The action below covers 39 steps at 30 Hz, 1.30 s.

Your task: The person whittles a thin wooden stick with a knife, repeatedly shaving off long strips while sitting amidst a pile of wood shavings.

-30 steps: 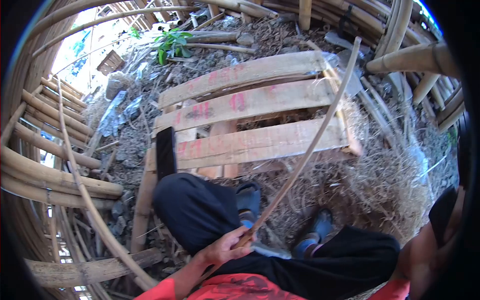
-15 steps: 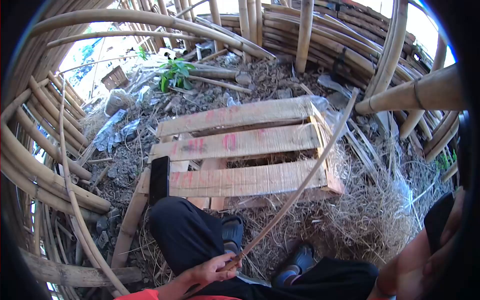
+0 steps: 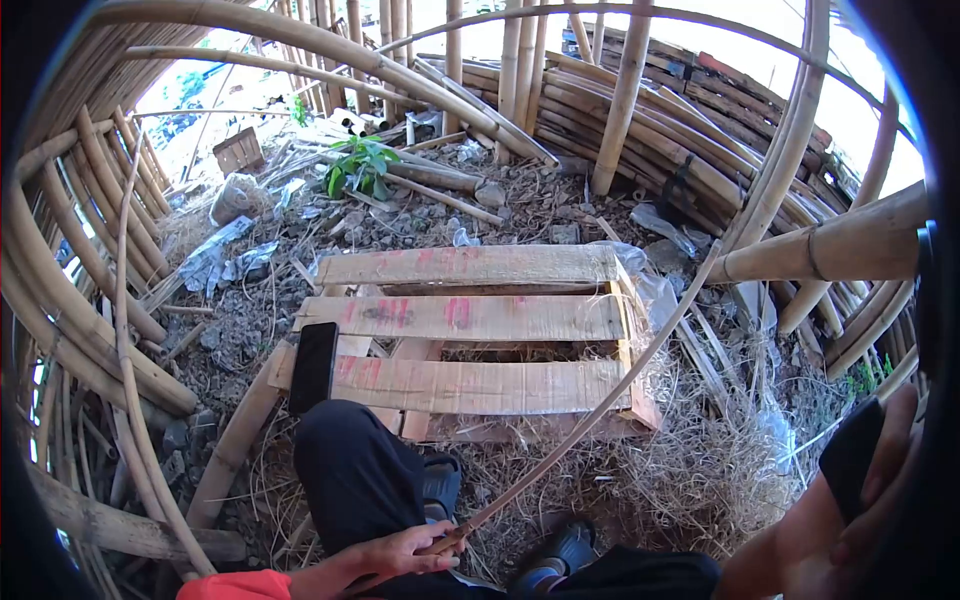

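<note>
My left hand (image 3: 412,550), below a red sleeve, is closed around the near end of a long thin bamboo strip (image 3: 590,420). The strip slants up to the right, passing in front of the right end of a wooden slatted crate (image 3: 480,318). At the right edge my right hand (image 3: 885,480) is raised, its fingers bent about a flat black thing (image 3: 848,455). Shadow and the frame's edge hide part of that hand, so I cannot make out what the thing is. A black phone (image 3: 314,366) leans on the crate's left front corner, by my knee.
Bamboo poles (image 3: 85,320) form a wall on the left. Stacked bamboo (image 3: 660,130) lies behind, and a thick pole (image 3: 830,245) juts in from the right. A green plant (image 3: 360,165) grows among rubble. Dry straw (image 3: 700,440) covers the ground near my feet.
My view has tilted up slightly, so the crate and phone sit lower in it. The left hand still grips the bamboo strip, and the right hand stays raised at the edge.
</note>
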Each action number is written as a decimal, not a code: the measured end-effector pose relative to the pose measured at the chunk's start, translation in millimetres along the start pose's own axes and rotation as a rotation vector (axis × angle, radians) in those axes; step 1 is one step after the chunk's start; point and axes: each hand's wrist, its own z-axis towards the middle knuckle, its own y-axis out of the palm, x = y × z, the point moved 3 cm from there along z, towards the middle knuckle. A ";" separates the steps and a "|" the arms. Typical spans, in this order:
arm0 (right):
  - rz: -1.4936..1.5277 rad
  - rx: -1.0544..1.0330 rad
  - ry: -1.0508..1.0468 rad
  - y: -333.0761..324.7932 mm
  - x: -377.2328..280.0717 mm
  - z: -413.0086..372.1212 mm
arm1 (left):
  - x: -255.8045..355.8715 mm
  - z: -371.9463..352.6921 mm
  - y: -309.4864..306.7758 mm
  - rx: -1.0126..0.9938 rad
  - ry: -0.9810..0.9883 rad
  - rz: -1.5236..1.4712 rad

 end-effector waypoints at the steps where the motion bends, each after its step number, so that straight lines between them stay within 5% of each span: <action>1: 0.016 -0.004 -0.004 3.6 -1.3 0.6 | 3.2 -1.5 3.6 0.019 0.016 -0.004; 18: 0.058 -0.070 0.031 61.8 -6.1 17.3 | 8.5 -9.9 7.6 0.165 0.074 -0.047; 21: -0.097 0.053 0.226 56.5 20.1 -7.8 | 21.3 -3.0 11.6 0.203 0.107 -0.108; 24: -0.458 0.264 0.729 40.5 41.4 -45.5 | 55.5 1.4 18.5 0.221 0.138 -0.066; 28: -0.742 0.036 0.930 17.8 76.1 -58.0 | 102.3 14.2 26.6 0.185 0.177 -0.020; 34: -1.055 -0.289 0.906 0.3 94.9 -74.9 | 136.8 33.1 37.6 0.150 0.211 0.023; 39: -1.157 -0.576 0.641 5.3 99.8 -86.2 | 132.0 51.7 43.5 0.138 0.152 -0.030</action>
